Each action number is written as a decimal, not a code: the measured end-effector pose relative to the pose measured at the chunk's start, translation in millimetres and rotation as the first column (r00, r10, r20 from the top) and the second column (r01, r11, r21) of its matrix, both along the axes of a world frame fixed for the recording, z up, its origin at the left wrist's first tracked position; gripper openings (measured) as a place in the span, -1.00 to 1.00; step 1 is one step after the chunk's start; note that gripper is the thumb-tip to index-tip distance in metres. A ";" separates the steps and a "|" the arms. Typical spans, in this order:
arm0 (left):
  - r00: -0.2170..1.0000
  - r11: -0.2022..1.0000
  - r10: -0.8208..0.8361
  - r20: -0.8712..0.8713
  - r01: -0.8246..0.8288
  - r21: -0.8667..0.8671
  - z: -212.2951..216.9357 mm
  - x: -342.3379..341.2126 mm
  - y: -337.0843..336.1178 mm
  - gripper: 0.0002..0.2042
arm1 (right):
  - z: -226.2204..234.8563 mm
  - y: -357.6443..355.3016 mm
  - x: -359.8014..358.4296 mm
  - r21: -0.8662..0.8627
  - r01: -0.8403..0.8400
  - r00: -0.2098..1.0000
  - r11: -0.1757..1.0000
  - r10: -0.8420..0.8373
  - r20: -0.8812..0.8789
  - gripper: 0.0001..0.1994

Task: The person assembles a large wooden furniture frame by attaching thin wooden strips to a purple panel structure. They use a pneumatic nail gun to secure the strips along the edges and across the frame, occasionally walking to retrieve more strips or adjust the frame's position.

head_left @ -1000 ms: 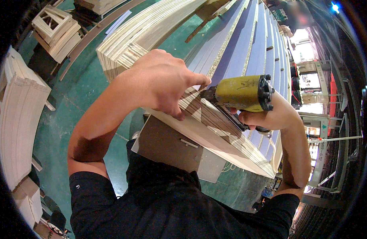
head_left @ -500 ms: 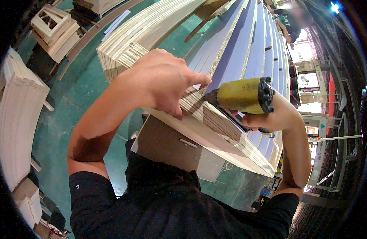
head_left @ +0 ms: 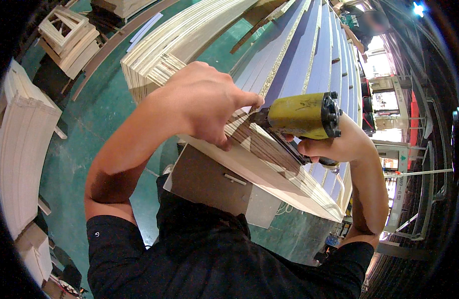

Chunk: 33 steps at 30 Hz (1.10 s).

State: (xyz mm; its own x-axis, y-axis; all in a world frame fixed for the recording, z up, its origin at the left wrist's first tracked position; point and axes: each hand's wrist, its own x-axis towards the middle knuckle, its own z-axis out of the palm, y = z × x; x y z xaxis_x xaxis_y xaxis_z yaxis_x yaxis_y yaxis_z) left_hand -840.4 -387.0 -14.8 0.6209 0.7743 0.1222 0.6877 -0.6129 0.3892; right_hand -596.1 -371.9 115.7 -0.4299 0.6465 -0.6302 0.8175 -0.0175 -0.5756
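Observation:
My right hand (head_left: 334, 144) is wrapped round the grip of a yellow and black nail gun (head_left: 296, 114). The gun's nose points left and rests at the end of a layered stack of wooden frames (head_left: 279, 154). Just left of the nose, my left hand (head_left: 202, 102) straddles the stack's near-left corner. Its index finger reaches along the far side and its thumb lies on the near side, gripping the wood between them. The other fingers of that hand are hidden. Behind the gun stretch purple-grey boards (head_left: 289, 70) with pale chipboard edges.
Curved layered plywood (head_left: 154, 65) extends beyond my left hand. A brown board (head_left: 204, 174) sits below the stack. More wooden frames (head_left: 27, 144) are piled at the left on the green floor (head_left: 80, 164). Another person (head_left: 359, 27) stands at the far right.
The nail gun and my right hand have shifted slightly left and up, with the gun tilting a little. My left hand has stayed in place. The person at the far right has moved slightly.

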 end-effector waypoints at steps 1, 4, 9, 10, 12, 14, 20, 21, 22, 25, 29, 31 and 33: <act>1.000 1.000 0.001 0.001 -0.001 0.000 0.1 0.0 -0.1 -0.26 | 0.2 -0.3 -1.1 -0.003 0.004 1.000 1.000 -0.004 -0.004 -0.60; 1.000 1.000 0.000 -0.004 0.000 0.003 -0.5 0.0 0.2 -0.26 | 2.8 0.9 -3.5 -0.023 0.021 0.999 1.000 -0.021 0.034 -0.56; 1.000 1.000 -0.003 -0.024 0.003 -0.015 1.8 -0.7 0.0 -0.23 | 1.2 0.6 -1.1 -0.011 0.022 1.000 1.000 -0.021 0.017 -0.58; 1.000 1.000 -0.001 -0.028 0.001 -0.006 0.7 -1.2 -0.2 -0.23 | 2.4 -0.5 -2.8 -0.003 0.038 0.999 0.999 -0.038 -0.005 -0.58; 0.999 1.000 -0.010 -0.031 0.010 0.000 0.0 -0.5 0.3 -0.21 | 3.5 -2.3 -4.9 -0.008 0.070 0.997 0.998 -0.070 -0.014 -0.57; 0.999 1.000 -0.018 -0.034 0.017 -0.010 -0.2 -0.6 0.9 -0.20 | 2.8 -1.2 -8.0 -0.037 0.085 0.996 0.996 -0.085 0.011 -0.57; 1.000 1.000 -0.019 -0.014 0.019 0.001 1.7 -1.1 -0.5 -0.20 | 1.9 0.7 -7.7 -0.030 -0.001 0.999 1.000 0.003 0.043 -0.56; 1.000 1.000 -0.022 -0.007 0.022 0.006 1.3 -1.5 -0.5 -0.19 | 1.5 0.2 -6.8 -0.029 0.017 0.999 0.999 -0.015 0.045 -0.56; 1.000 1.000 -0.025 -0.001 0.025 0.010 1.0 -1.8 -0.5 -0.19 | 1.0 -1.0 -5.7 -0.028 0.035 0.998 0.999 -0.034 0.047 -0.55; 1.000 1.000 -0.026 -0.005 0.026 0.011 2.1 -1.9 -0.7 -0.19 | 0.7 -1.6 -6.1 -0.038 0.048 0.997 0.998 -0.046 0.054 -0.53; 1.000 1.000 -0.022 -0.012 0.022 0.006 3.0 -3.0 -0.9 -0.18 | 2.7 -1.5 -13.9 -0.040 0.051 0.995 0.998 -0.047 0.087 -0.52; 1.000 1.000 -0.028 -0.009 0.028 0.011 3.0 -3.3 -0.8 -0.18 | 1.0 -1.1 -11.3 -0.049 0.056 0.996 0.997 -0.053 0.068 -0.52; 1.000 0.999 -0.026 0.000 0.026 0.025 1.7 -3.5 -1.0 -0.18 | 0.6 -1.3 -11.5 -0.048 0.060 0.996 0.997 -0.057 0.071 -0.52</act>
State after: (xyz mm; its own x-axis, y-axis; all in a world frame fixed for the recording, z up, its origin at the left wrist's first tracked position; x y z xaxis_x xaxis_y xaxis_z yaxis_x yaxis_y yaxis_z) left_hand -843.9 -388.0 -13.1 0.6407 0.7546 0.1418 0.6714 -0.6401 0.3735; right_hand -607.6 -373.2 116.3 -0.3465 0.6360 -0.6895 0.8521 -0.0939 -0.5149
